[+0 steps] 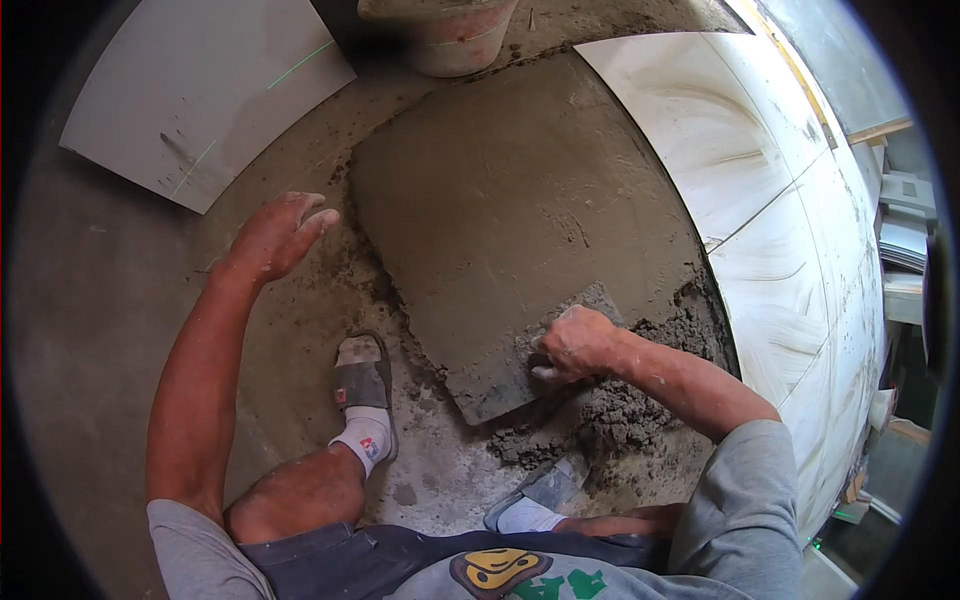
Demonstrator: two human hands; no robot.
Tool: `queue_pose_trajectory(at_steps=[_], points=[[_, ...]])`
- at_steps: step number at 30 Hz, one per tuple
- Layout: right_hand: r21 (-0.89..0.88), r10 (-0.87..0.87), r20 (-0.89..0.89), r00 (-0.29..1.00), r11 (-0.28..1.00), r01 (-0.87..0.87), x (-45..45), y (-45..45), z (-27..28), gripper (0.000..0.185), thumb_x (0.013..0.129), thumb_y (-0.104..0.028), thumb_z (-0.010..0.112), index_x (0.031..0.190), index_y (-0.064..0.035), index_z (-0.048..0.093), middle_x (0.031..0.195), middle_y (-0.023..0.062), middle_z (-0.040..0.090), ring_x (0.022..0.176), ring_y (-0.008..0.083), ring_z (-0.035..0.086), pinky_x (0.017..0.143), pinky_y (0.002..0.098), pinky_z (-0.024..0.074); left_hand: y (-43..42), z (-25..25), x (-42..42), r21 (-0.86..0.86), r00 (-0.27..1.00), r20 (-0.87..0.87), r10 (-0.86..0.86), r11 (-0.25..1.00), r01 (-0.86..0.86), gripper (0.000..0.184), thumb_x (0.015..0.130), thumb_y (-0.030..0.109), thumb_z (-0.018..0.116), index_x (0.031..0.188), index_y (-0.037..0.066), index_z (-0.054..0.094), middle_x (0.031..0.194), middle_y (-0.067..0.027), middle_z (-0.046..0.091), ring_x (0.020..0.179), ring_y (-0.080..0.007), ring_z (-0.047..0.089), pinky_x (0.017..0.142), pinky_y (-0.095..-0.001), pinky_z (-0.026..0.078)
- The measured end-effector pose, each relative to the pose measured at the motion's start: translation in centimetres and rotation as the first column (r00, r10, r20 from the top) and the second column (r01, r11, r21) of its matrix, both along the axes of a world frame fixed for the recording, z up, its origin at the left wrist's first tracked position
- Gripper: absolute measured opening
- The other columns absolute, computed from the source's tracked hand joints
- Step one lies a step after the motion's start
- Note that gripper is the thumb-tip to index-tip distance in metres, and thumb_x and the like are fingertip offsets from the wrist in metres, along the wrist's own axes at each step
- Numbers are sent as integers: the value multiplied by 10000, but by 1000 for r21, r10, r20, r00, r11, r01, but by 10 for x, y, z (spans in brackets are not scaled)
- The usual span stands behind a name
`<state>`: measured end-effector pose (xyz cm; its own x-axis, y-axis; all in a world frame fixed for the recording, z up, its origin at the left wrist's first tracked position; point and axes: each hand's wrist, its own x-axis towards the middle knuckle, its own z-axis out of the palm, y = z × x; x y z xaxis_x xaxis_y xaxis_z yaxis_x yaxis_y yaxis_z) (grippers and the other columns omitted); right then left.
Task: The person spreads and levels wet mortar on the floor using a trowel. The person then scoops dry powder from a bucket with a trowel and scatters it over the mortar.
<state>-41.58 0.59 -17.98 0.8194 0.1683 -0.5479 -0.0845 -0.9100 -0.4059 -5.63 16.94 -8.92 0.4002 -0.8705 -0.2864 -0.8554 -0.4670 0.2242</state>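
Note:
My right hand [578, 345] is wrapped round the handle of a plastering trowel [498, 392], whose flat, mortar-smeared blade lies on the near edge of a wet mortar bed [500, 200]. The handle itself is hidden under my fingers. Grey and damp, the bed looks mostly smooth, with a few shallow marks. Rough, loose mortar [625, 420] is heaped beside and below my right wrist. My left hand [280, 235] hovers left of the bed, empty, its fingers loosely bent and a little apart from the thumb.
White-smeared large tiles [750, 170] border the bed on the right. A loose tile [200, 90] with green laser lines lies at upper left. A mortar-stained bucket [460, 40] stands at the far edge. My sandalled foot [362, 375] is beside the bed's left edge.

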Motion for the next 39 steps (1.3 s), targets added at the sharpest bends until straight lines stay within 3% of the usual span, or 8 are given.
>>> queue_pose_trajectory(at_steps=[5,13,21,26,29,32,37,39], points=[[-57,13,112,994,998,-6,-6,-3,-17,407,832,-486,580,809,-86,655,694,150,657,683,345,665,626,428,541,16,-7,8,41,999,-47,21,999,-20,551,956,462,477,1198,-22,581,1195,-229,586,1125,-373,551,961,-426,428],[-101,-472,294,831,849,519,61,-28,-24,412,888,-469,543,875,-69,639,748,169,668,747,368,662,670,471,534,28,-5,11,49,999,-27,40,998,-39,539,953,447,486,1199,-23,582,1209,-229,583,1145,-374,539,980,-416,414],[-30,-98,-22,995,995,98,-26,17,-16,411,847,-494,570,804,-96,662,646,141,642,641,341,652,597,431,544,19,-4,7,19,997,-79,27,1000,-25,535,946,413,511,1194,-59,564,1126,-234,614,1081,-348,583,937,-388,432],[-75,-118,-37,992,991,115,-112,11,3,408,842,-495,579,767,-96,619,621,124,624,600,336,637,546,436,516,9,9,0,33,1000,-24,8,999,-7,508,946,405,513,1192,-34,578,1174,-225,604,1111,-355,572,948,-396,429],[-92,-310,-44,950,948,305,-165,4,24,420,837,-508,581,789,-92,617,652,145,633,638,355,640,585,454,511,5,0,-4,-1,999,-30,-31,1000,31,503,949,411,503,1188,-24,585,1182,-233,600,1117,-375,563,948,-411,432],[-225,-722,-23,692,678,700,-211,7,51,469,824,-520,601,797,-52,587,708,199,632,720,402,628,653,487,488,-1,-5,-3,-72,998,-8,-59,996,59,508,949,420,505,1188,-21,587,1182,-244,598,1113,-395,561,940,-428,437],[-122,-945,205,254,233,965,-309,38,63,419,813,-450,650,825,-42,556,725,229,610,717,438,598,645,494,456,-32,-3,-16,-93,998,-56,-42,995,37,472,939,383,539,1165,-27,603,1169,-242,603,1102,-379,574,933,-414,447],[-32,-956,291,-40,-52,998,-337,67,66,384,807,-394,676,851,-35,547,731,233,600,733,444,592,649,486,453,-44,2,-29,-102,992,-37,-121,988,117,463,937,375,546,1158,-28,606,1168,-238,605,1099,-375,576,932,-411,450]])
